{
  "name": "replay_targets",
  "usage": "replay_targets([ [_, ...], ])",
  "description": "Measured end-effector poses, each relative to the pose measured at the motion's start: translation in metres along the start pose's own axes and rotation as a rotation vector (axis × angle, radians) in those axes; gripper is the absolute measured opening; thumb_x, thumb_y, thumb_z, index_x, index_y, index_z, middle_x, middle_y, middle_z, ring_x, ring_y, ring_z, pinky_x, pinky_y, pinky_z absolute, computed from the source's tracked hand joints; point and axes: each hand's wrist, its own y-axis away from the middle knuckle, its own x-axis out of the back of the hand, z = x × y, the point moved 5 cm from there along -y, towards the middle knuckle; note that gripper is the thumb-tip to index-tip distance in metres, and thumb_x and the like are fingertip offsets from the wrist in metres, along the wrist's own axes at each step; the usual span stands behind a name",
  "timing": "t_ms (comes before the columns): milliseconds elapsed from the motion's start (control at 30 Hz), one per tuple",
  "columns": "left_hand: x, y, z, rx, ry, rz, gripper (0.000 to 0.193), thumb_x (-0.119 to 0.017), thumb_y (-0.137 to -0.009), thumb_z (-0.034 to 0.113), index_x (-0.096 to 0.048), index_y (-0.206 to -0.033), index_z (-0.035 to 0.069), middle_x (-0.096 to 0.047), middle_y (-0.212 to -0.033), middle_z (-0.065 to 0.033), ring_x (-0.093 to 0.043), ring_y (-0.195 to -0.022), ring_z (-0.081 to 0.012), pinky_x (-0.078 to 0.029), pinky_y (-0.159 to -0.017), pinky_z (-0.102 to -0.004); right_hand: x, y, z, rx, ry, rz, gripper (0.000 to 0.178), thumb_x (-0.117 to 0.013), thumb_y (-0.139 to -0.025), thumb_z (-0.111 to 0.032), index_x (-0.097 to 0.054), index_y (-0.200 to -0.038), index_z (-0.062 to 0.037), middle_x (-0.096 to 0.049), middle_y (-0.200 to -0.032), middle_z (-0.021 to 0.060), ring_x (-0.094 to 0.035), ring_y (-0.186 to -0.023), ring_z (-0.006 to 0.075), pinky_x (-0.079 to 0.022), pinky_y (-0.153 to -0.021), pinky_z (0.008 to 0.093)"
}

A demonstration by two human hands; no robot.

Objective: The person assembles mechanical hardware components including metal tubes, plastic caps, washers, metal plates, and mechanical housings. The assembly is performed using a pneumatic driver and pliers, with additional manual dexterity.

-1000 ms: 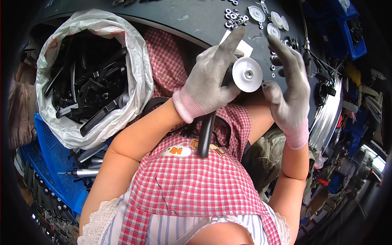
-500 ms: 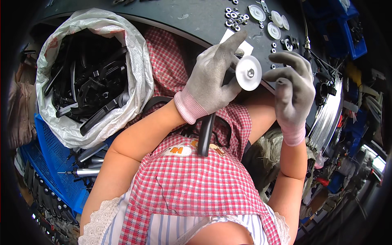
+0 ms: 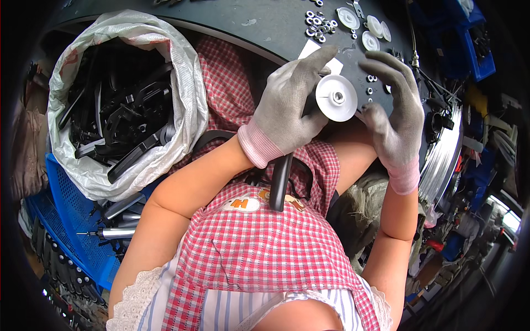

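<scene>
My left hand (image 3: 284, 105), in a grey glove with a pink cuff, is closed round a black bar-shaped part (image 3: 281, 182). Its rounded lower end sticks out below the wrist, over my apron. A round white plastic disc (image 3: 326, 107) with a metal piece at its centre sits by the left fingertips and seems to be on the same part; the join is hidden. Just right of the disc, my gloved right hand (image 3: 395, 105) is open, thumb and fingers apart, with nothing seen between them.
A white woven sack (image 3: 190, 110) full of black parts (image 3: 132, 116) stands at the left, by a blue crate (image 3: 72, 193). Small metal nuts (image 3: 317, 25) and white discs (image 3: 371, 41) lie on the dark table (image 3: 248, 33). Blue bins (image 3: 480, 60) stand far right.
The white disc has turned to face me more and shifted slightly left. My right hand's fingers have spread and moved up, away from the disc. The left hand keeps its hold.
</scene>
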Motion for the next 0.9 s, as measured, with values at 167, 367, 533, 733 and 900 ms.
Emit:
replay_targets([
  [167,-0.006,0.003,-0.004,-0.016,-0.004,0.062,0.071,-0.071,-0.065,0.005,-0.045,-0.131,0.003,-0.063,-0.093,-0.0165,-0.064,-0.083,-0.0314,-0.051,-0.076,-0.0403,-0.015,0.000,-0.018,0.152,0.074,-0.173,0.060,-0.078,-0.070,-0.029,-0.058,-0.122,-0.0057,-0.060,-0.114,0.0163,-0.060,-0.103,0.0332,-0.047,-0.089,0.0431],
  [367,-0.007,0.007,-0.013,-0.088,-0.003,0.170,0.068,-0.076,-0.065,0.013,-0.047,-0.126,0.005,-0.062,-0.078,-0.0109,-0.063,-0.072,-0.0308,-0.050,-0.067,-0.0416,-0.016,-0.011,-0.031,0.003,0.248,-0.304,0.057,-0.077,-0.070,-0.021,-0.061,-0.123,-0.0060,-0.060,-0.098,0.0098,-0.059,-0.089,0.0210,-0.048,-0.079,0.0317],
  [533,-0.007,0.009,-0.010,-0.094,0.031,0.170,0.071,-0.064,-0.061,0.004,-0.047,-0.130,0.007,-0.062,-0.080,-0.0111,-0.062,-0.071,-0.0301,-0.051,-0.065,-0.0384,-0.007,-0.011,-0.018,-0.373,-0.020,-0.269,0.040,-0.067,-0.076,-0.010,-0.061,-0.114,0.0021,-0.065,-0.099,0.0071,-0.061,-0.087,0.0128,-0.048,-0.080,0.0271],
  [733,-0.001,0.015,-0.014,-0.040,-0.072,0.222,0.064,-0.072,-0.069,0.025,-0.045,-0.126,0.013,-0.063,-0.073,-0.0077,-0.065,-0.072,-0.0276,-0.051,-0.074,-0.0412,-0.013,-0.003,-0.011,-0.443,-0.252,-0.262,0.048,-0.066,-0.077,-0.013,-0.055,-0.121,0.0027,-0.062,-0.109,0.0098,-0.058,-0.102,0.0163,-0.044,-0.093,0.0304],
  [900,-0.005,0.014,-0.016,-0.007,0.006,0.209,0.060,-0.072,-0.069,0.026,-0.049,-0.123,0.013,-0.066,-0.072,-0.0099,-0.066,-0.074,-0.0286,-0.051,-0.077,-0.0414,-0.010,0.005,-0.007,-0.283,-0.206,-0.219,0.067,-0.079,-0.077,-0.027,-0.049,-0.129,0.0019,-0.060,-0.117,0.0115,-0.056,-0.109,0.0190,-0.042,-0.097,0.0329],
])
